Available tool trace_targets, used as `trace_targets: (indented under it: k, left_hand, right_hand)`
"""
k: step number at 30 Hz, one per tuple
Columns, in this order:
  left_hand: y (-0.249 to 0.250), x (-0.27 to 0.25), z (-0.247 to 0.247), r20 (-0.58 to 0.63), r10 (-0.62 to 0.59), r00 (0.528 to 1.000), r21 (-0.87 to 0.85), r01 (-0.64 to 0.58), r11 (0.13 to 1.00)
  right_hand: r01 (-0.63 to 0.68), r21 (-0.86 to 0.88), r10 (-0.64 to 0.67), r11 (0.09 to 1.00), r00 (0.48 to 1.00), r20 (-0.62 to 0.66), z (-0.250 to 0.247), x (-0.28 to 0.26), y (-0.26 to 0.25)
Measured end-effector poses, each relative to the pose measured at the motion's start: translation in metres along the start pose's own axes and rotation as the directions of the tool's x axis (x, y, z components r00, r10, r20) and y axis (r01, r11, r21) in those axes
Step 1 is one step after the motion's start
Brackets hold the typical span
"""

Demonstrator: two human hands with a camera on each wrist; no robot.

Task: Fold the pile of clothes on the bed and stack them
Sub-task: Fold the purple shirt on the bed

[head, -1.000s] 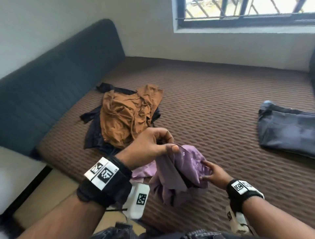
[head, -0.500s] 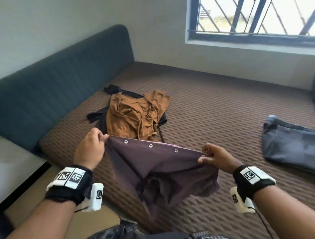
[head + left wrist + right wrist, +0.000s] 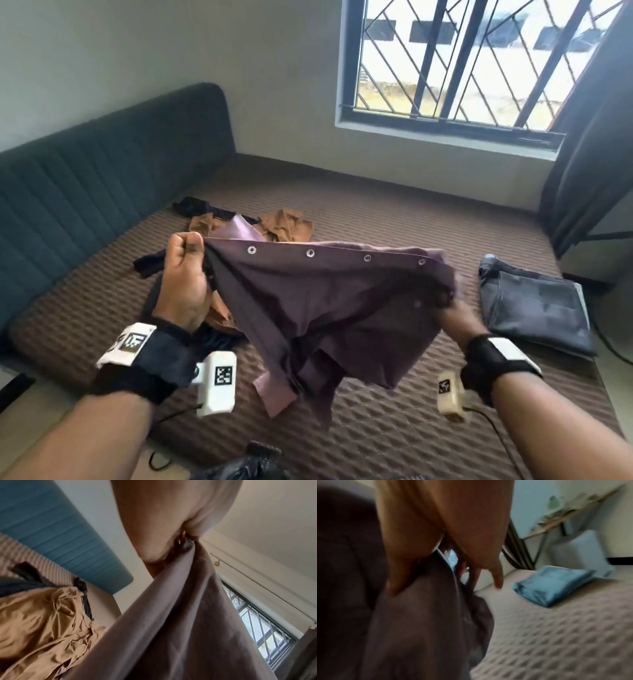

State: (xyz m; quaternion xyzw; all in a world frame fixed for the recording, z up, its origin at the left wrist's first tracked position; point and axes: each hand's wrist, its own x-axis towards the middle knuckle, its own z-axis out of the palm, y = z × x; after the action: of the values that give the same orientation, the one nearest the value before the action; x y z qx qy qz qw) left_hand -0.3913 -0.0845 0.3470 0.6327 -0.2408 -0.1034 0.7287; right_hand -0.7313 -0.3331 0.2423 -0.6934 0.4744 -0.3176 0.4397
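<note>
A purple snap-button shirt hangs in the air above the bed, stretched between both hands along its snap edge. My left hand pinches the left end of that edge; in the left wrist view the cloth runs out from the curled fingers. My right hand holds the right end, its fingers mostly hidden behind the fabric. The right wrist view is blurred but has the dark cloth against the palm. Behind the shirt lies the unfolded pile: a rust-brown garment over black clothing.
A folded grey garment lies at the bed's right side. The brown quilted mattress stretches to a dark padded headboard on the left. A barred window and a dark curtain stand behind.
The bunched shirt has been pulled open: my hands moved apart and upward, stretching the snap edge between them. The right hand has slid lower along the cloth, and the head camera tilted up.
</note>
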Motion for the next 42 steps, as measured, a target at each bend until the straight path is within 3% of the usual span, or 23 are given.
trace_targets:
  k: [1,3,6,9,13,17,21,25,27,29,32,37,39,42]
  left_hand:
    - [0.001,0.004,0.001,0.011,0.024,1.0,0.053,-0.025,0.998]
    - [0.0,0.012,-0.004,0.087,0.102,0.991,0.222,-0.119,0.968]
    - [-0.013,0.031,-0.032,0.091,0.169,0.981,0.441,-0.192,0.877]
    - [-0.043,0.048,-0.077,-0.054,0.112,0.992,0.495,-0.07,0.866]
    - [-0.074,0.045,-0.12,-0.104,0.04,0.994,0.562,0.025,0.827]
    - [-0.088,0.036,-0.146,-0.105,0.081,0.991,0.629,0.003,0.777]
    - [-0.117,0.021,-0.169,-0.055,0.007,0.998,0.713,0.034,0.7]
    - [-0.131,0.003,-0.152,-0.152,-0.011,0.988,0.648,0.108,0.754]
    - [-0.137,0.001,-0.154,-0.176,-0.001,0.984,0.642,0.116,0.758]
    - [-0.147,-0.004,-0.161,-0.162,-0.034,0.986,0.679,0.137,0.721]
    - [-0.152,-0.013,-0.153,-0.13,0.012,0.991,0.681,0.08,0.728]
    - [-0.148,-0.029,-0.134,-0.079,-0.111,0.991,0.629,0.136,0.765]
    - [-0.155,-0.038,-0.121,0.084,-0.289,0.954,0.596,0.185,0.782]
    - [-0.156,-0.06,-0.097,0.359,-0.486,0.797,0.626,0.181,0.758]
  right_hand:
    - [-0.059,0.038,0.057,0.998,0.997,0.058,0.008,-0.003,0.006]
    - [-0.032,0.012,0.032,0.999,0.999,0.026,0.02,0.0,0.01]
    - [-0.018,0.223,0.026,0.975,0.999,-0.032,0.01,0.004,-0.006]
    - [-0.101,0.364,0.092,0.926,0.995,0.042,-0.011,0.003,-0.02]
    - [-0.251,0.487,0.18,0.837,0.966,0.188,-0.026,0.0,-0.031]
    - [-0.159,0.221,0.118,0.962,0.975,0.188,-0.035,-0.009,-0.03]
    - [-0.121,0.137,0.097,0.983,0.981,0.168,-0.051,-0.022,-0.024]
    - [-0.104,0.115,0.1,0.988,0.994,0.047,-0.055,-0.034,-0.011]
    - [-0.106,0.015,0.105,0.994,0.992,0.071,-0.067,-0.039,-0.004]
    - [-0.111,-0.047,0.116,0.993,0.986,0.117,-0.076,-0.046,0.005]
    - [-0.075,-0.106,0.085,0.992,0.992,0.091,-0.079,-0.043,0.01]
    - [-0.133,-0.13,0.152,0.983,0.977,0.153,-0.108,-0.036,0.019]
    - [-0.141,-0.165,0.172,0.976,0.966,0.193,-0.119,-0.029,0.022]
    - [-0.124,-0.282,0.19,0.951,0.957,0.219,-0.139,-0.017,0.032]
